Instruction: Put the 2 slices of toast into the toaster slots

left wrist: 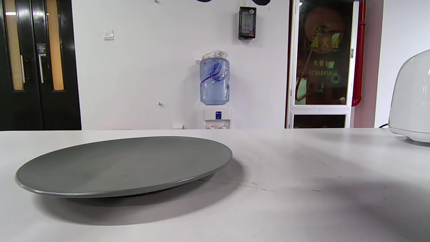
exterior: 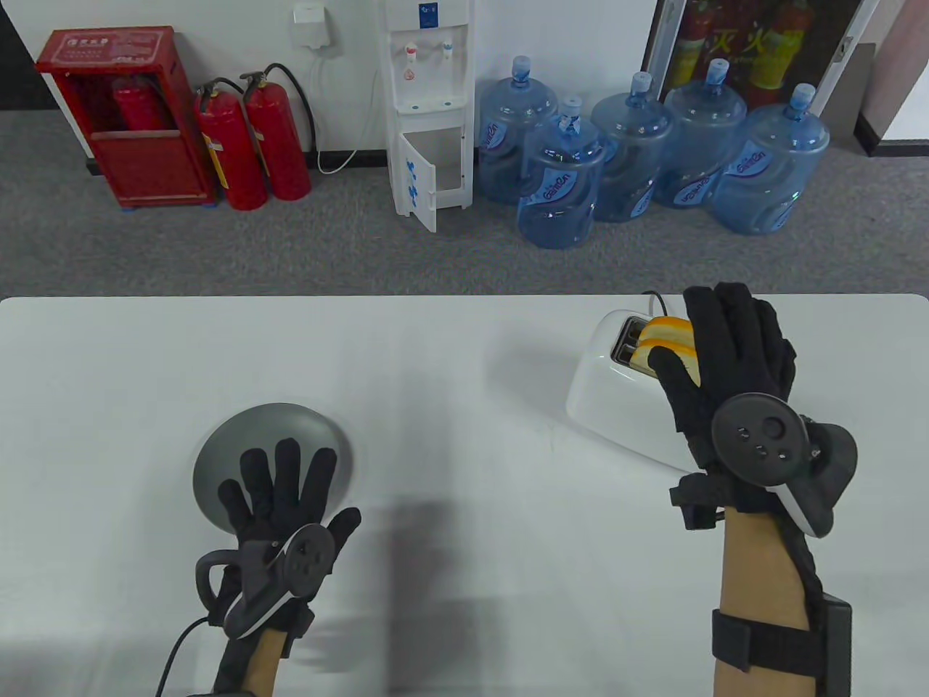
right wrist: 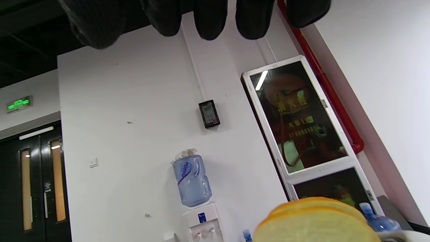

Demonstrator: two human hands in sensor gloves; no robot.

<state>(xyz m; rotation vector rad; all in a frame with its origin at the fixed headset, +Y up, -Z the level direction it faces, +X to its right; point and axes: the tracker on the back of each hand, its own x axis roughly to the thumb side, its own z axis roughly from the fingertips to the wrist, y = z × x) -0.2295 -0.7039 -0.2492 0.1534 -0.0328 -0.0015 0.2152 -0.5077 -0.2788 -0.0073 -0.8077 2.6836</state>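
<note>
- grey carpet (exterior: 218, 247) ran behind the white worktop (exterior: 450, 450) in the upper half of the table view, with a red extinguisher cabinet (exterior: 123, 116) and two fire extinguishers (exterior: 254, 145) at upper left, a white water dispenser (exterior: 430, 109) at top centre, and blue water jugs (exterior: 639, 160) clustered to its right.
- a white toaster (exterior: 617, 392) sat at the right of the worktop, near its far edge; in the left wrist view its rounded side (left wrist: 411, 97) showed at the right edge.
- two slices of toast (exterior: 664, 345) stood side by side in the toaster slots, their rounded tops sticking up above the toaster; the right wrist view caught those tops (right wrist: 319, 222) at the lower right.
- the right hand (exterior: 726, 370) was over the toaster's right part, thumb in front of the toast and fingers extended beyond it; whether it actually gripped the slices could not be told.
- the left hand (exterior: 283, 494) lay open at lower left, fingers spread over the near rim of a grey plate (exterior: 290, 428).
- from the left wrist view the plate (left wrist: 124, 164) looked bare and sat flat on the worktop.
</note>
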